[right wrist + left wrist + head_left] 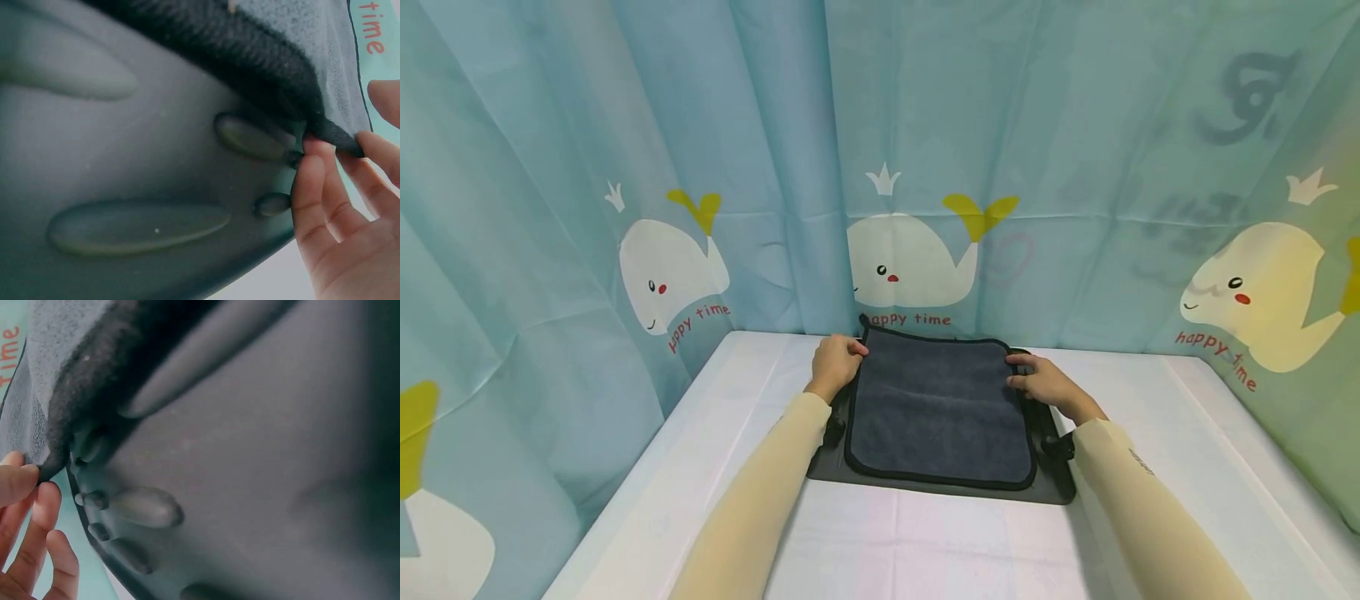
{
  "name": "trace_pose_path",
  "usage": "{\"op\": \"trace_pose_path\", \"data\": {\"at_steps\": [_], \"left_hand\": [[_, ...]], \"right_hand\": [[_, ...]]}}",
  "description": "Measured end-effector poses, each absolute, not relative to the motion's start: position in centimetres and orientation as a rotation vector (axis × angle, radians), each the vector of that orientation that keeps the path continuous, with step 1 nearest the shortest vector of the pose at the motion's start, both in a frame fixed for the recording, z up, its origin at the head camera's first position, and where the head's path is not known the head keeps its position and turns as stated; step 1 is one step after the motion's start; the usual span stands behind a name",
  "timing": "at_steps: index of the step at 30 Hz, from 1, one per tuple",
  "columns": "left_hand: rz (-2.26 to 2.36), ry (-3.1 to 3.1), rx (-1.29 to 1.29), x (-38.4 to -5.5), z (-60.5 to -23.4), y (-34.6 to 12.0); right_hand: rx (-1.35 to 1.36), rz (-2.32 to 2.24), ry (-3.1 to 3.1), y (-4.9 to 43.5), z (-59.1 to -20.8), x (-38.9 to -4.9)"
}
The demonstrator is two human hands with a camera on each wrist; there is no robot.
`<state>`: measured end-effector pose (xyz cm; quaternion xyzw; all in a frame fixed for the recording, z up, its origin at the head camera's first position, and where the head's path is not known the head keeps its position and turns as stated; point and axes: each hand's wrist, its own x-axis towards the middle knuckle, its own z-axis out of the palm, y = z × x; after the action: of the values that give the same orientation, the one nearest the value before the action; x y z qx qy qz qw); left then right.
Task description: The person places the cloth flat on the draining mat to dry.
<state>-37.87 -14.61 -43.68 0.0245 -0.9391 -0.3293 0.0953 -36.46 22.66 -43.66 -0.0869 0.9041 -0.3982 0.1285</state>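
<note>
A dark grey plush cloth (940,408) with a black bound edge lies over a dark, smooth board (925,486) on the table. My left hand (837,363) pinches the cloth's left edge near its far corner; in the left wrist view, the left thumb and fingers (45,503) meet at that edge. On the opposite side my right hand (1043,382) holds the right edge, its fingers (310,187) partly beneath the border. Raised oval bumps (134,228) show on the board below the lifted edges. The cloth hides most of the board.
A white-covered table (880,542) surrounds the board. Behind and along both sides hangs a pale blue-green curtain (1060,167) printed with whales, close to the table's far edge.
</note>
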Motion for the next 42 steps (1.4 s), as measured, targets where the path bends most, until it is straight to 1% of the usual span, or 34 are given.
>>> {"op": "trace_pose_path", "data": {"at_steps": [8,16,22,28,35,42], "left_hand": [[-0.901,-2.955,-0.096,-37.6,-44.3,-14.6],[-0.775,-3.069,-0.208,-36.7,-43.3,-14.5],[-0.727,-3.026,-0.333,-34.8,-42.5,-15.2],[-0.677,-3.000,-0.530,-32.4,-42.6,-16.6],[-0.782,-3.049,-0.569,-30.6,-44.0,-17.9],[-0.911,-3.022,-0.636,-29.9,-44.1,-18.3]], "right_hand": [[-0.297,-1.114,2.576,22.7,-44.1,-36.5],[-0.339,-1.130,2.605,22.8,-43.4,-35.4],[-0.407,-1.067,2.725,23.6,-42.9,-33.5],[-0.421,-1.143,2.724,24.8,-43.6,-30.8],[-0.456,-1.138,2.669,25.3,-44.5,-28.2],[-0.480,-1.127,2.658,24.7,-44.3,-27.1]]}}
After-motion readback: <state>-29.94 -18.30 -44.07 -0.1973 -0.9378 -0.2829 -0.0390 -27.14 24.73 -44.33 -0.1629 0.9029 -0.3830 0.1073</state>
